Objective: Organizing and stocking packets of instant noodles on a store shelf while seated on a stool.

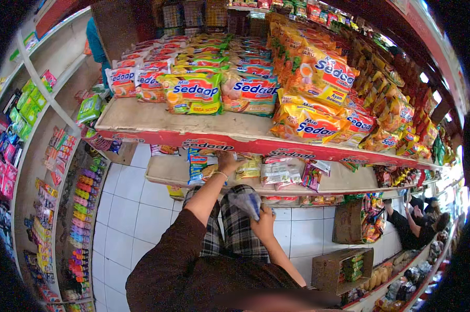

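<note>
My left hand [228, 165] reaches onto the lower shelf [336, 180], under the edge of the upper one. It is between a blue noodle packet [198, 165] and a yellow noodle packet [249, 168]; its fingertips are partly hidden, and whether it grips a packet cannot be told. A bunched grey-white cloth with a blue stripe [246, 202] is in my right hand [263, 224], just above my knee. Right of the yellow packet lie clear-wrapped packs [280, 172] and a purple packet [311, 176].
Rows of Mie Sedaap noodle packets [192, 93] fill the upper shelf [141, 115], stacked high at right. Sachets hang on the left-hand rack [82, 218]. Cardboard boxes [324, 269] stand on the tiled floor [118, 230] at right. Another person [410, 226] sits farther right.
</note>
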Tool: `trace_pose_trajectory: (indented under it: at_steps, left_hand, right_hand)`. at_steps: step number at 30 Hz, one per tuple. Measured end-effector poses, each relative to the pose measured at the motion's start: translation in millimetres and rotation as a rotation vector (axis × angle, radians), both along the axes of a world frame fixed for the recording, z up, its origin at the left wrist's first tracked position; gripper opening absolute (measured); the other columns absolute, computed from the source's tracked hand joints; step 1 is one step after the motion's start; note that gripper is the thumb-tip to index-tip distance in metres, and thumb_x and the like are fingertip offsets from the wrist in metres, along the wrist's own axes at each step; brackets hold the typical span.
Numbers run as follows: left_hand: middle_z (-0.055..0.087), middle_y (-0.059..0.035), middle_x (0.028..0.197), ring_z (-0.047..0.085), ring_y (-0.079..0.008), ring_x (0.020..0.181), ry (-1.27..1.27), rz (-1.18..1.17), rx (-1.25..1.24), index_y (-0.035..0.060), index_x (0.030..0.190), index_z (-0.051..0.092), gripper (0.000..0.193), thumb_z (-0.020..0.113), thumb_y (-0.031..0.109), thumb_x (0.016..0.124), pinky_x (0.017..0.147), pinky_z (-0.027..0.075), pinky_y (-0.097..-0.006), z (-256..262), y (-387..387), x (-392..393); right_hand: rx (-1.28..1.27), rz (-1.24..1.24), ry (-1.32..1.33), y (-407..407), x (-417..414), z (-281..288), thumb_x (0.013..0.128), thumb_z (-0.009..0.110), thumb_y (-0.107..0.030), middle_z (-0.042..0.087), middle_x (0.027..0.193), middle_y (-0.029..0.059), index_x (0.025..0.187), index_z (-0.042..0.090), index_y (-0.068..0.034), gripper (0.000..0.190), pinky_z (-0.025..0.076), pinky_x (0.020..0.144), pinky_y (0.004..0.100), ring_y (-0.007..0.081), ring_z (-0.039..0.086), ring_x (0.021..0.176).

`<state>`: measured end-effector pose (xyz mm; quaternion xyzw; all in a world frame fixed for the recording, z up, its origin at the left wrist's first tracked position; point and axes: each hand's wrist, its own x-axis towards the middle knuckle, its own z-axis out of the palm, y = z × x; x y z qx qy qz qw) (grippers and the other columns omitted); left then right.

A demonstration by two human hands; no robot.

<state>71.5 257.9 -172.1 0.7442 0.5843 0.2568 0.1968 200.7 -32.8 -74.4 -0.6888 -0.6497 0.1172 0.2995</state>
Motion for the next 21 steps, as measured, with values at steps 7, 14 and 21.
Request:
trace_pose_trajectory:
  at_steps: [7, 14, 21]
  left_hand:
    - [0.052, -0.021, 0.129, 0.047, -0.0429, 0.118, -0.026, -0.014, 0.137, 0.0066, 0.118, 0.059, 0.04, 0.057, 0.027, 0.084, 0.097, 0.035, -0.0546, -34, 23, -9]
    - [0.058, -0.0028, 0.103, 0.055, -0.0155, 0.088, -1.127, 0.081, -0.245, 0.0081, 0.136, 0.036, 0.054, 0.057, 0.015, 0.087, 0.08, 0.045, -0.0293, 63, -75, -60]
    - [0.055, -0.0039, 0.115, 0.053, -0.0136, 0.1, -1.494, 0.01, -0.683, 0.0099, 0.142, 0.027, 0.058, 0.055, 0.011, 0.091, 0.086, 0.045, -0.0292, 124, -257, -42]
  right_hand:
    - [0.021, -0.34, 0.777, -9, 39, 9, 0.084, 0.066, -0.015, 0.066, 0.101, 0.0162, 0.103, 0.063, 0.001, 0.026, 0.044, 0.078, 0.037, 0.0241, 0.061, 0.086]
    - [0.102, -0.41, 1.108, -1, 28, 36, 0.091, 0.063, -0.034, 0.062, 0.097, 0.008, 0.107, 0.058, 0.007, 0.044, 0.045, 0.076, 0.0301, 0.015, 0.055, 0.086]
    - [0.222, -0.048, 0.75, 18, -38, 37, 0.086, 0.06, -0.012, 0.051, 0.125, 0.0217, 0.125, 0.047, 0.005, 0.044, 0.035, 0.099, 0.0396, 0.034, 0.047, 0.115]
